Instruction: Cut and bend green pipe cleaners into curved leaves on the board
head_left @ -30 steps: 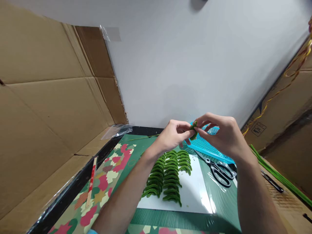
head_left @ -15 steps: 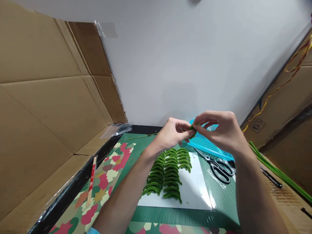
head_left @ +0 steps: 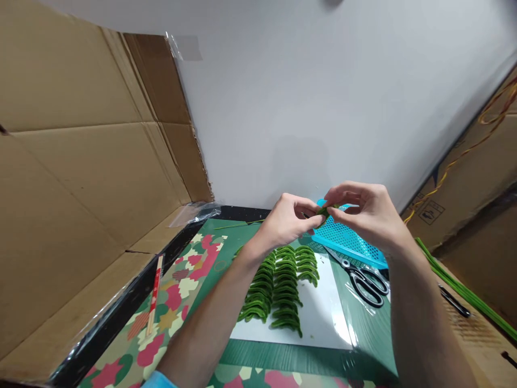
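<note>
My left hand (head_left: 291, 216) pinches one end of a short green pipe cleaner piece (head_left: 325, 211) between thumb and fingers. The thumb and fingertips of my right hand (head_left: 359, 209) close on the other end, so the piece is partly covered. Both hands are raised above the far part of the table. Below them, curved green pipe cleaner pieces (head_left: 286, 280) lie in stacked columns on a white sheet (head_left: 323, 318). My left forearm covers part of the left column. Behind my right hand stands a blue perforated basket (head_left: 343, 240).
Black-handled scissors (head_left: 365, 283) lie right of the sheet on a green mat (head_left: 283, 353). Long green pipe cleaners (head_left: 472, 293) and a black-handled tool (head_left: 454, 300) rest at the far right. Wrapped chopsticks (head_left: 155, 293) lie left. Cardboard (head_left: 81, 172) walls the left side.
Both hands have stayed together on the pipe cleaner piece, with the right fingers shifted slightly to the right. The view has moved a little. The pieces on the sheet look the same.
</note>
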Demonstrator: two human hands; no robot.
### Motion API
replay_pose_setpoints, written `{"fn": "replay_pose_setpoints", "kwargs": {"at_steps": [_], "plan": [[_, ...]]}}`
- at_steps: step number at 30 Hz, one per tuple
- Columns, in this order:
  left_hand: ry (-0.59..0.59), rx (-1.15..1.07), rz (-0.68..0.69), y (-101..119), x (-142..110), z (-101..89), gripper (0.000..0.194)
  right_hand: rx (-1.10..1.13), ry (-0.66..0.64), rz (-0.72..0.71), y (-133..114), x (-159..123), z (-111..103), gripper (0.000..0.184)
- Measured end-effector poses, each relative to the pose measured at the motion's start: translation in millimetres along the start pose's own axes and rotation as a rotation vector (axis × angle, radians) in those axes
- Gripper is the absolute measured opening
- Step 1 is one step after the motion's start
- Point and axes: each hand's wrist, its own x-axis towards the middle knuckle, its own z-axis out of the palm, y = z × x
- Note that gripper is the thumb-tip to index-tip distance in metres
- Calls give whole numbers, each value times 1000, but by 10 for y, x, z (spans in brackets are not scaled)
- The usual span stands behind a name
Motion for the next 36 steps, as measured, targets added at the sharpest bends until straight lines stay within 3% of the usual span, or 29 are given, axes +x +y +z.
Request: {"fn": "replay_pose_setpoints", "kwargs": {"at_steps": [3, 7, 13, 16, 21, 29, 36], "plan": [[9, 3, -8, -24, 12, -7, 19, -87, -25, -25, 20, -7, -18, 9], [40, 25, 27, 12, 20, -1, 24, -138, 50, -39, -3, 3, -21, 12], [137, 140, 107, 23, -77, 35, 22, -93, -17, -38, -9, -29, 35, 11], [198, 337, 158, -50, -179, 68, 17, -81, -79, -17, 101, -132, 95, 11], [163, 607, 121, -288, -392, 196, 19, -101, -144, -31, 446, -459, 263, 8], [103, 776, 319, -854, -701, 331, 21, -159, -138, -96, 908, -1024, 445, 14], [148, 790, 426, -1058, -743, 304, 17, -126, -94, -82, 1035, -1115, 591, 9]]}}
